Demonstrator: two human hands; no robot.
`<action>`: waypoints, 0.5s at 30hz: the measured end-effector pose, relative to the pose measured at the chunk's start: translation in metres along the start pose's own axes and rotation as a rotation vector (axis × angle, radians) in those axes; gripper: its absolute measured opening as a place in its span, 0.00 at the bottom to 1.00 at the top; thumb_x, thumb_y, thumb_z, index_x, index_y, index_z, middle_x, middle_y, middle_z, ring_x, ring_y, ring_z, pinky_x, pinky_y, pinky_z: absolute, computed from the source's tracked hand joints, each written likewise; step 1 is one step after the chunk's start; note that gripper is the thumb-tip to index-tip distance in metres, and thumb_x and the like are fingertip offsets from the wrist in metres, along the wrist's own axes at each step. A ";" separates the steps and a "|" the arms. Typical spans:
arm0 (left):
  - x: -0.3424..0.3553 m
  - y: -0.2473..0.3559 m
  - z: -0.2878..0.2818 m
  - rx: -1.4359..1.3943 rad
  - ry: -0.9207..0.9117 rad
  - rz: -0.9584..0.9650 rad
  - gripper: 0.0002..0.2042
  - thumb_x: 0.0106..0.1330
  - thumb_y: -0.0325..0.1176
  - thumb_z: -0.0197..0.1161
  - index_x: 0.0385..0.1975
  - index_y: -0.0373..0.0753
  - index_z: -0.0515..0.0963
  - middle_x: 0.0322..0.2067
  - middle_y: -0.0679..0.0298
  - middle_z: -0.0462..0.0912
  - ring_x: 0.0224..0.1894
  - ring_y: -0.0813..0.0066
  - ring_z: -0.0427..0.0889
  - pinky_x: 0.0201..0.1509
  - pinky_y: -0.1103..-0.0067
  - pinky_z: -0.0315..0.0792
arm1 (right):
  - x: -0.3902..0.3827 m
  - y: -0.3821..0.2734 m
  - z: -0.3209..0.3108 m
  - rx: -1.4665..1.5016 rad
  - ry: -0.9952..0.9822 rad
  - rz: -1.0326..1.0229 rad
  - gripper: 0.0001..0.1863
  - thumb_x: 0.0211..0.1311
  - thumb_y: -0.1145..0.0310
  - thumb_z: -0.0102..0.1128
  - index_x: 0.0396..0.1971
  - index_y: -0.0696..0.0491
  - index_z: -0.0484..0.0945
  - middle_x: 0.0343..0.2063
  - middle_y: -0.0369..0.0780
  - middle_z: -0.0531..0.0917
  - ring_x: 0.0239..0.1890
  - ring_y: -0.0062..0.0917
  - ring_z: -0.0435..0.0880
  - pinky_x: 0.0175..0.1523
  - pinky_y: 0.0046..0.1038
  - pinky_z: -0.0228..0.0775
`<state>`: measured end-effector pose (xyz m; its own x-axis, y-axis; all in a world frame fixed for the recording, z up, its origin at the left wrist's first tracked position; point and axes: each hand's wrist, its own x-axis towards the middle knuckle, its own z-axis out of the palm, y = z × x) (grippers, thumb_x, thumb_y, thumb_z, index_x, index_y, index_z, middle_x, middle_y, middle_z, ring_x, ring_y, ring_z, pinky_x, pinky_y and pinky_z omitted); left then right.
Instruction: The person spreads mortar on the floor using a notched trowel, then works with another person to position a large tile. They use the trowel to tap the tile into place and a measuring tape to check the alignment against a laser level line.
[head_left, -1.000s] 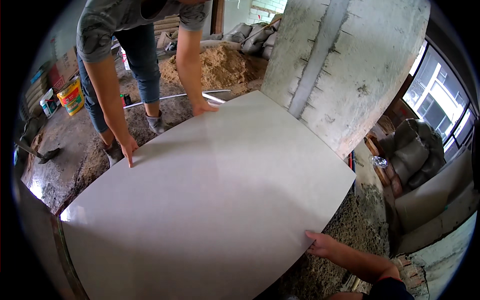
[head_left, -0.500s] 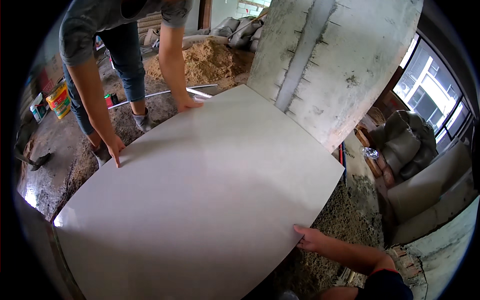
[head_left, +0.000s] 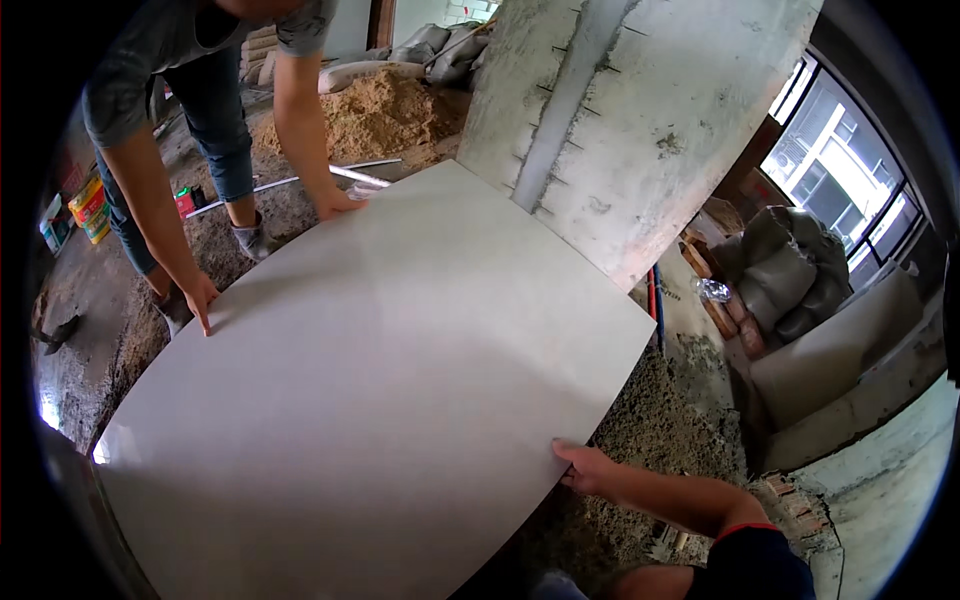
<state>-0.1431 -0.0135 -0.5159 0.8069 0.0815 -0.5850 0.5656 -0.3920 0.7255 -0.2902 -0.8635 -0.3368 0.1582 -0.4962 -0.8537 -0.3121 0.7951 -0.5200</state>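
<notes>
A large pale glossy slab (head_left: 370, 370) fills the middle and lower left of the view. My right hand (head_left: 582, 462) grips its right-hand edge near the bottom, thumb on top and fingers curled underneath. My left hand is out of view. Across the slab another person in a grey shirt (head_left: 115, 105) bends over it, with one hand (head_left: 200, 305) on its far-left edge and the other hand (head_left: 335, 204) on the edge further back. The slab's far right edge lies against or just in front of a rough concrete pillar (head_left: 650, 120); contact is unclear.
Behind the person are a sand pile (head_left: 375, 115), sacks (head_left: 420, 40), white pipes (head_left: 355, 175) and buckets (head_left: 88, 205). Right of the pillar are grey filled bags (head_left: 775, 270), leaning boards (head_left: 830, 360) and a window (head_left: 830, 160). Rough wet mortar (head_left: 660, 410) shows beside the slab.
The whole scene has shifted left and slightly up in the picture, the slab, pillar and other person alike. My right hand keeps the same hold on the slab's edge.
</notes>
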 end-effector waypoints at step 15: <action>-0.050 0.148 0.086 -1.106 -0.035 -0.397 0.21 0.72 0.38 0.45 0.63 0.38 0.58 0.54 0.58 0.68 0.41 0.65 0.70 0.46 0.70 0.72 | 0.066 -0.009 -0.065 -0.088 -0.393 -0.356 0.23 0.66 0.57 0.49 0.55 0.54 0.66 0.53 0.42 0.71 0.54 0.34 0.71 0.59 0.37 0.64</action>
<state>-0.1147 -0.1543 -0.4101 0.5453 -0.0128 -0.8382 0.6303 0.6654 0.3999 -0.3375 -0.9264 -0.3865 0.6022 -0.5482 -0.5804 -0.2503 0.5607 -0.7893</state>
